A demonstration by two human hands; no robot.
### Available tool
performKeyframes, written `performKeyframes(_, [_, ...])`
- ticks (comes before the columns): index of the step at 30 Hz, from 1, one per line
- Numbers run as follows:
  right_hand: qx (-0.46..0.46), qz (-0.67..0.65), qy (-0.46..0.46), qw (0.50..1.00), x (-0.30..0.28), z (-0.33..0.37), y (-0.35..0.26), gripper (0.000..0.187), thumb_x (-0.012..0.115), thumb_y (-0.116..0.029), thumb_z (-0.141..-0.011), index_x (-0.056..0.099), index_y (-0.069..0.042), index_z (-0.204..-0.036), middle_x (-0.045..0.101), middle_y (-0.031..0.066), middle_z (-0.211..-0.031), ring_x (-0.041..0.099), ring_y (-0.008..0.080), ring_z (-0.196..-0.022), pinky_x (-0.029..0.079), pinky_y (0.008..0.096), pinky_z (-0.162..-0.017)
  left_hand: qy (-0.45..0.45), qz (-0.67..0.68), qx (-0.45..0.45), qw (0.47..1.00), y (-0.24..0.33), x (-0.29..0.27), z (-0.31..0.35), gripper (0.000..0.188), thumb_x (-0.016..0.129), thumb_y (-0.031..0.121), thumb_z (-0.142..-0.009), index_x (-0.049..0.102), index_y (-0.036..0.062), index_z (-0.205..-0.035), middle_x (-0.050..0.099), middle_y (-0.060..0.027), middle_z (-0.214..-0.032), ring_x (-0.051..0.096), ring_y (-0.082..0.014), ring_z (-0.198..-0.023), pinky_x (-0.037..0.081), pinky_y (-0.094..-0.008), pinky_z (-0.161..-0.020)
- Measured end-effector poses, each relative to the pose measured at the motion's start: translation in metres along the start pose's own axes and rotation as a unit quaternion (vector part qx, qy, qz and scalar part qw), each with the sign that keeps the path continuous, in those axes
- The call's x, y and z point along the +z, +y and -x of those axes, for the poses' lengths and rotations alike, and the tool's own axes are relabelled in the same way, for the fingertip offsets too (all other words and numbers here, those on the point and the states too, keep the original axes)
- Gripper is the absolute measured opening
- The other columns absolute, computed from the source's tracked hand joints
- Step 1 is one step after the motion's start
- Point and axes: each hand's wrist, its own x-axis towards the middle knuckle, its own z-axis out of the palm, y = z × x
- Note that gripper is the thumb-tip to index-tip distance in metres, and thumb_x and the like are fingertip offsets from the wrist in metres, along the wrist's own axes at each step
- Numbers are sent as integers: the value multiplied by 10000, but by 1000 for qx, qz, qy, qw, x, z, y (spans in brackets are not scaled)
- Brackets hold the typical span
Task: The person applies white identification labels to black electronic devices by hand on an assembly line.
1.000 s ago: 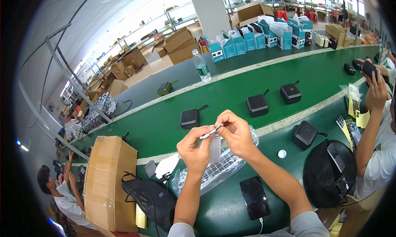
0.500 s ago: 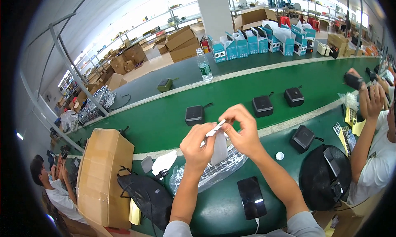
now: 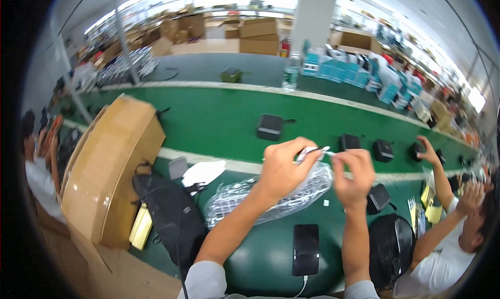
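My left hand is closed in a pinch on a small white piece, with a thin dark bit at its edge. Just to its right, my right hand pinches the white end that spans the short space between the hands. Motion blur hides exactly what this piece is. Under my hands lies a clear plastic bag with grid-patterned sheets inside. A tiny white square rests on the green table beside the bag. Nearer me is a black phone with a white cable plugged in.
Black box-shaped devices with strap loops sit on the green belt. To the left stand a large carton and a black bag. A round black case lies right, beside a co-worker's arm. A water bottle stands beyond.
My view has turned, shifting the scene. My hands have drawn slightly apart, with the white piece stretched between them. The co-worker's hand now reaches over a black device on the belt.
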Motion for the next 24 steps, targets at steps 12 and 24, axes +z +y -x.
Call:
performKeyframes(12, [546,-28,-186,816,13,45,248,266,681,-269,-857,587,-23,-893,571,44,-703,569,145,-594,437,275,-466,141,39,-139,979,-17,-58,-20,121,717,52,-798,685,-26,-885,601,-1,-633,480,-36,-556,379,-213,-499])
performKeyframes(24, [613,-27,-247,750,21,65,287,347,632,-237,-880,569,17,-652,521,76,-541,502,178,-427,415,343,-418,102,34,-169,980,-18,-67,-19,115,700,40,-828,656,-46,-891,601,16,-719,505,-34,-640,397,-194,-567])
